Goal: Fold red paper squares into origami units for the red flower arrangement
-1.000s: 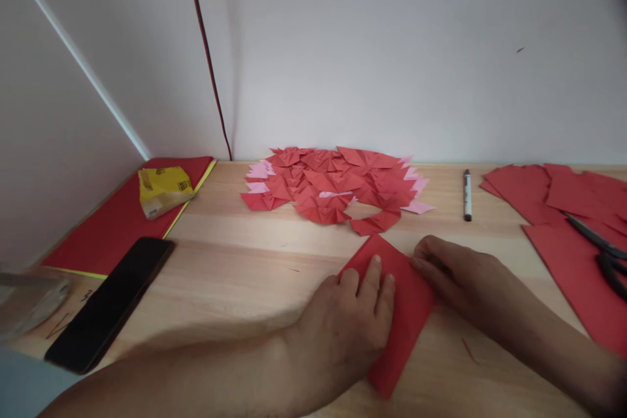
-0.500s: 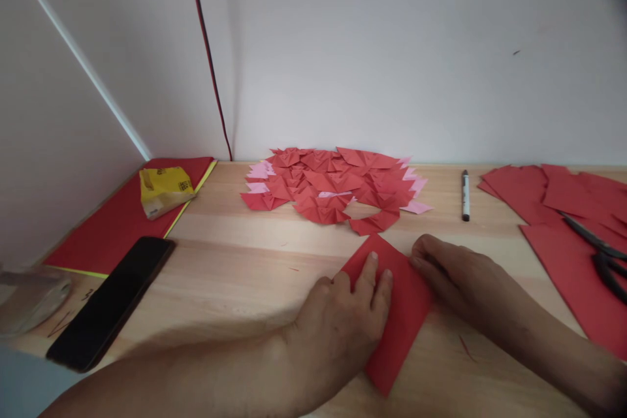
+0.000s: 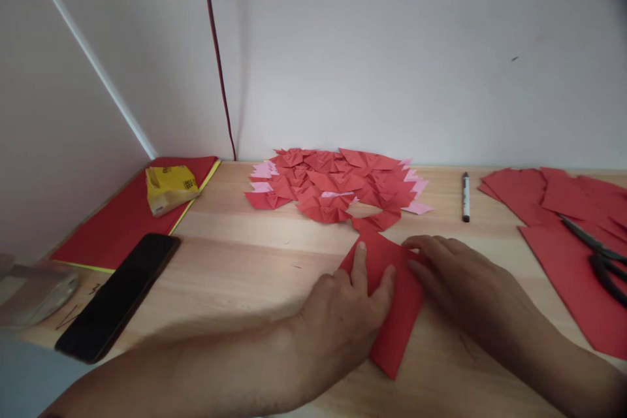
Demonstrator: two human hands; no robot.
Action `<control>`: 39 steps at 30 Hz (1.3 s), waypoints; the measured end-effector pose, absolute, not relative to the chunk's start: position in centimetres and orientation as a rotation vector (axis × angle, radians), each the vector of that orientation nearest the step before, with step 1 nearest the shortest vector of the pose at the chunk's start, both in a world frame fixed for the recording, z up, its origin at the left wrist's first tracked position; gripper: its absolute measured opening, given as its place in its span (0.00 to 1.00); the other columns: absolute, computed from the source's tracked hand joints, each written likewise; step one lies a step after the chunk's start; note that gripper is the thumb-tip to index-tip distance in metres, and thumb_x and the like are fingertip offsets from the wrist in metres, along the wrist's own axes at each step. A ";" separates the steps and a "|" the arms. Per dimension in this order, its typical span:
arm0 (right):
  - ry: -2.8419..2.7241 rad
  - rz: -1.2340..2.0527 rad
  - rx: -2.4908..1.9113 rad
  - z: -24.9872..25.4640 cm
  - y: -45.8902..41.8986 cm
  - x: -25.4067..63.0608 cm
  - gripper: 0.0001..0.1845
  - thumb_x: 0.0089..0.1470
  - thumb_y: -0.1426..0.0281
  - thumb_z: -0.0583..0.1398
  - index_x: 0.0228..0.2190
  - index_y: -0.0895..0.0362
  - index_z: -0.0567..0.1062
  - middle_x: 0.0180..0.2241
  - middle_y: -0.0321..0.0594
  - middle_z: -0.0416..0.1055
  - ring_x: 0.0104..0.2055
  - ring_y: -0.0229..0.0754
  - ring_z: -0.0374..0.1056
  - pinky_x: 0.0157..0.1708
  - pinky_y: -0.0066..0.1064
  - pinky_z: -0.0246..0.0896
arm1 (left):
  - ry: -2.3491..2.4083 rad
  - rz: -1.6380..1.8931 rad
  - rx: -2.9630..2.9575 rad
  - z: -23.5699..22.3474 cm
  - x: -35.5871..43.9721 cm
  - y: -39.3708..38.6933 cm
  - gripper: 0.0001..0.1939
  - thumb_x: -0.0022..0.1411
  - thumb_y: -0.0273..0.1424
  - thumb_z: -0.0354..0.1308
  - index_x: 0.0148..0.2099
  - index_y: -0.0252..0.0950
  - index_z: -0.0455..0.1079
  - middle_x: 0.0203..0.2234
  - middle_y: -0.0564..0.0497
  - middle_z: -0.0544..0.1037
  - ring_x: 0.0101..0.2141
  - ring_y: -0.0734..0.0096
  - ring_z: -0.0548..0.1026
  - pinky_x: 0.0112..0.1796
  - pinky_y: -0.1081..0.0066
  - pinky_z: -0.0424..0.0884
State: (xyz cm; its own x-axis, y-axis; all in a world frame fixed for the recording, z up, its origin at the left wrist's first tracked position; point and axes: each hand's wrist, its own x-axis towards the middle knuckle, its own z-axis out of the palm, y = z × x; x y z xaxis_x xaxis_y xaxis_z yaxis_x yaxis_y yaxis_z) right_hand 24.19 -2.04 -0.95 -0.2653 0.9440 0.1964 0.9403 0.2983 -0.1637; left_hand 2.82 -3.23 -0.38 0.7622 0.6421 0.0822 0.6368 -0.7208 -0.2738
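A sheet of red paper (image 3: pixel 402 313) lies at a slant on the wooden table in front of me. My left hand (image 3: pixel 345 313) rests across its left part, fingers spread and stretched, the index finger pointing toward the top corner. At the paper's right edge is my right hand (image 3: pixel 448 274), its fingers reaching onto the edge and the thumb set apart below them. What lies under the right fingers is partly hidden. Just beyond the sheet's top corner, many folded red paper pieces (image 3: pixel 337 179) are spread in overlapping rows, with pink paper (image 3: pixel 416 208) among them.
Black-handled scissors (image 3: pixel 600 251) lie on red sheets (image 3: pixel 563 274) at the right, near a marker (image 3: pixel 466 197). On the left are a black phone (image 3: pixel 120 297), a yellow packet (image 3: pixel 171 189) on red paper (image 3: pixel 112 225) and a clear container (image 3: pixel 39 294). A wall stands behind.
My right hand has shifted slightly left along the paper's edge, and its fingers have gone from pinched to stretched out. The left hand still presses on the sheet, which looks narrower.
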 end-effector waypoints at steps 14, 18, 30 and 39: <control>-2.603 -0.190 -1.287 -0.8 -8.2 20.0 0.45 0.54 0.68 0.55 0.67 0.65 0.41 0.65 0.58 0.51 0.64 0.51 0.57 0.50 0.41 0.69 | -0.824 -0.073 -2.802 -0.9 2.7 -2.8 0.25 0.65 0.30 0.50 0.61 0.23 0.62 0.55 0.23 0.67 0.50 0.43 0.73 0.32 0.62 0.74; -2.569 -0.302 -1.306 -2.2 -7.9 21.1 0.44 0.58 0.65 0.53 0.67 0.67 0.37 0.63 0.60 0.56 0.62 0.54 0.59 0.50 0.45 0.69 | -1.002 -0.030 -2.777 -0.2 3.0 -3.0 0.26 0.67 0.37 0.46 0.61 0.27 0.62 0.57 0.18 0.62 0.34 0.51 0.79 0.24 0.65 0.71; -2.530 -0.655 -1.371 -2.9 -7.3 24.1 0.36 0.64 0.59 0.46 0.63 0.75 0.53 0.58 0.69 0.61 0.58 0.59 0.64 0.53 0.50 0.62 | -1.143 0.038 -2.795 0.1 3.1 -3.1 0.30 0.68 0.43 0.45 0.68 0.37 0.54 0.60 0.21 0.58 0.35 0.54 0.79 0.29 0.65 0.72; -2.535 -0.518 -1.431 -1.5 -7.1 23.3 0.36 0.65 0.61 0.46 0.67 0.64 0.43 0.62 0.59 0.57 0.62 0.57 0.58 0.53 0.55 0.63 | -1.146 0.004 -2.843 0.1 2.9 -3.0 0.27 0.69 0.42 0.43 0.67 0.46 0.53 0.60 0.22 0.59 0.35 0.52 0.79 0.30 0.64 0.71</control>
